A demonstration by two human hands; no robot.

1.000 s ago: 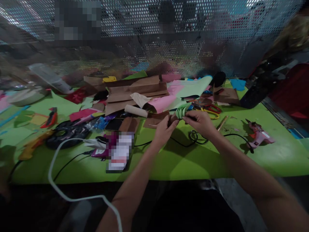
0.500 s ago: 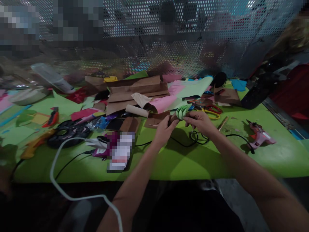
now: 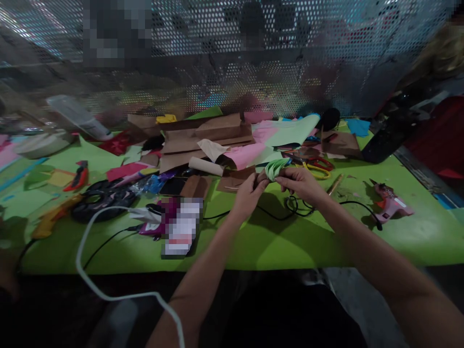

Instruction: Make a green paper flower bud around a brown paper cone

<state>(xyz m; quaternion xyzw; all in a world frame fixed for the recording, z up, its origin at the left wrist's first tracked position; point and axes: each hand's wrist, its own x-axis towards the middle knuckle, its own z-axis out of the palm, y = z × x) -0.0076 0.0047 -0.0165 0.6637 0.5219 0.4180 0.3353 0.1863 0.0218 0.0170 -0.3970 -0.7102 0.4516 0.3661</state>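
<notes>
Between my hands, above the green table top (image 3: 224,246), is a light green bundle of curled paper strips (image 3: 275,169). My left hand (image 3: 250,191) is closed around the bundle's left end, where a small brown part shows between the fingers. From the other side my right hand (image 3: 299,183) pinches the strips with thumb and fingertips. Just behind the hands lie yellow-handled scissors (image 3: 319,171) and a red-handled pair (image 3: 322,163). A pink glue gun (image 3: 393,203) rests to the right, its black cord (image 3: 279,219) running beneath my hands.
Brown paper pieces (image 3: 206,133) and pink paper (image 3: 246,154) are heaped at the back. A cardboard tube (image 3: 206,166) lies left of my hands. Farther left are a yellow glue gun (image 3: 56,215), a black tape roll (image 3: 103,200) and a white cable (image 3: 83,270). Perforated metal mesh (image 3: 217,63) stands behind.
The green strips have shifted slightly between my fingers and look more fanned out. Both hands stay in nearly the same place, and the table items have not moved.
</notes>
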